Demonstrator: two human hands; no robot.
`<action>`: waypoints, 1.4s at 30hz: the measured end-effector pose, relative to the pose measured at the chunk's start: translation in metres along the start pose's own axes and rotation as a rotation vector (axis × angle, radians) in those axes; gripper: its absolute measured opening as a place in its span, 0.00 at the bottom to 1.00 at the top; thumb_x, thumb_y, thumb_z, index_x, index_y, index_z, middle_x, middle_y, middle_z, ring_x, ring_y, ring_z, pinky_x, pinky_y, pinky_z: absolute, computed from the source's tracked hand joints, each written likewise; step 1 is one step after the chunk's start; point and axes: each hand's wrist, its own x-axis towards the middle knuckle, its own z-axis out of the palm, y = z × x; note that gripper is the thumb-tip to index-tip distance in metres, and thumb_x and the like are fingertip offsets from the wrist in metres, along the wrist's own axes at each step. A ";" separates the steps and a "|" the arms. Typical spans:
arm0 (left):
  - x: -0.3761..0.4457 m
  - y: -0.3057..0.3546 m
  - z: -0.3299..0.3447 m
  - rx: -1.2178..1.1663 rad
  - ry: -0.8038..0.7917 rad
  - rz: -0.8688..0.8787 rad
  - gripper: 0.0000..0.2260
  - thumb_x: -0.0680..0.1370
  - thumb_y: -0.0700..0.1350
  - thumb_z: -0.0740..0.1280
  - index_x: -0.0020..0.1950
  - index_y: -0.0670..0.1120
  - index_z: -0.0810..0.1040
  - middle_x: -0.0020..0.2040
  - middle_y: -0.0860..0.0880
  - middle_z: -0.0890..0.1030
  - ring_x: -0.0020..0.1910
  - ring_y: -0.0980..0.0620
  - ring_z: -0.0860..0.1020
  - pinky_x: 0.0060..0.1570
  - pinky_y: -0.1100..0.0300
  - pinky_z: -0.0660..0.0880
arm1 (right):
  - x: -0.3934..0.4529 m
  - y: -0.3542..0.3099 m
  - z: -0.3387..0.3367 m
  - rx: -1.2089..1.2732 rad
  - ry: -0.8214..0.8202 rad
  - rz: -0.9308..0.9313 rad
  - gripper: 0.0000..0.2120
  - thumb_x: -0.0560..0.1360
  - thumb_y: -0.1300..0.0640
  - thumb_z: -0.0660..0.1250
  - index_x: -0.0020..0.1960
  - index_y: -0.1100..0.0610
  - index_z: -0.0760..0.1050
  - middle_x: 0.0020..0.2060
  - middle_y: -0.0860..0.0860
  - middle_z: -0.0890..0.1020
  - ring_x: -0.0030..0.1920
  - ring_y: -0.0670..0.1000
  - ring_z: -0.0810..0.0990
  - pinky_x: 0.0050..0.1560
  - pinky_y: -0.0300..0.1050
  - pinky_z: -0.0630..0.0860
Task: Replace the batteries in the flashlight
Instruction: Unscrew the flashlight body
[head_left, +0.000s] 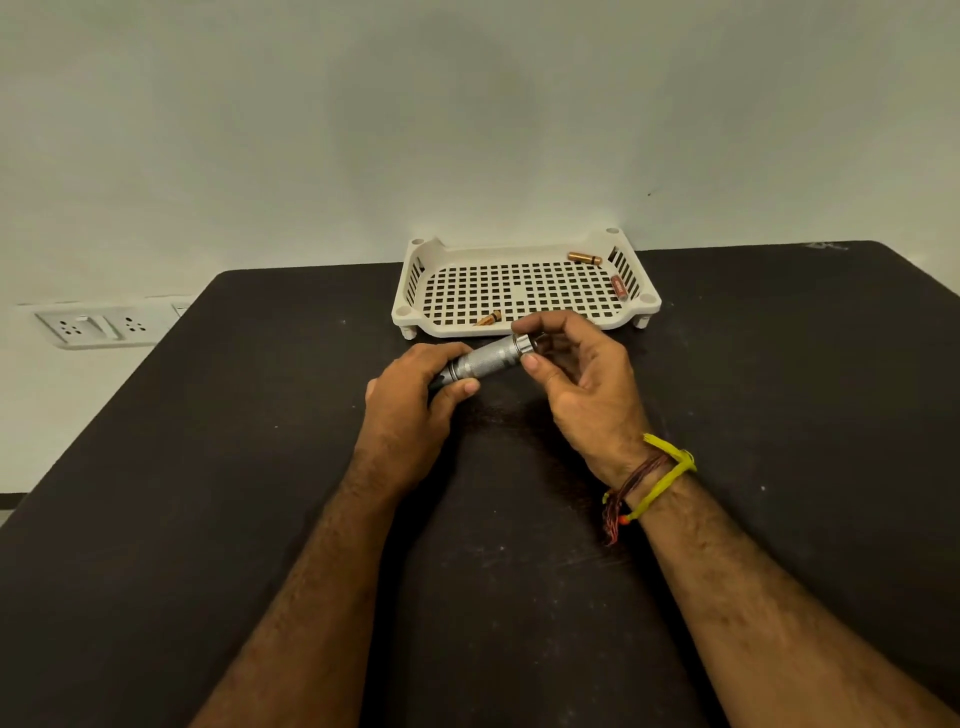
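**Flashlight held slantwise over the dark table**

The silver knurled metal flashlight is held just above the black table, its long axis running from lower left up to the right, toward the tray. The left hand wraps the dark lower-left end. The right hand pinches the upper-right end between thumb and fingertips. Just behind stands a white perforated plastic tray, holding three copper-coloured cylindrical batteries, apart from one another. Yellow and red thread bands circle the right wrist. A white wall socket sits left.
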 end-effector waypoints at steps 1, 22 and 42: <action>0.000 -0.001 0.000 0.003 -0.003 -0.001 0.15 0.77 0.43 0.72 0.64 0.49 0.79 0.56 0.57 0.78 0.58 0.50 0.78 0.62 0.39 0.72 | 0.000 0.001 -0.001 0.015 -0.007 0.011 0.18 0.75 0.73 0.68 0.54 0.51 0.79 0.49 0.37 0.84 0.51 0.36 0.80 0.55 0.31 0.76; 0.000 -0.002 -0.003 -0.036 0.058 -0.033 0.17 0.76 0.44 0.73 0.64 0.48 0.79 0.57 0.55 0.80 0.53 0.60 0.76 0.56 0.67 0.72 | 0.006 -0.001 -0.005 0.152 0.238 0.240 0.13 0.71 0.67 0.76 0.52 0.57 0.79 0.46 0.53 0.83 0.44 0.51 0.82 0.56 0.58 0.83; 0.013 -0.014 -0.017 -0.695 0.861 -0.427 0.12 0.79 0.41 0.70 0.62 0.44 0.77 0.49 0.49 0.82 0.49 0.54 0.82 0.52 0.62 0.79 | -0.013 -0.006 0.037 -0.410 -0.015 0.096 0.16 0.73 0.62 0.75 0.57 0.48 0.82 0.46 0.44 0.85 0.43 0.41 0.82 0.47 0.30 0.78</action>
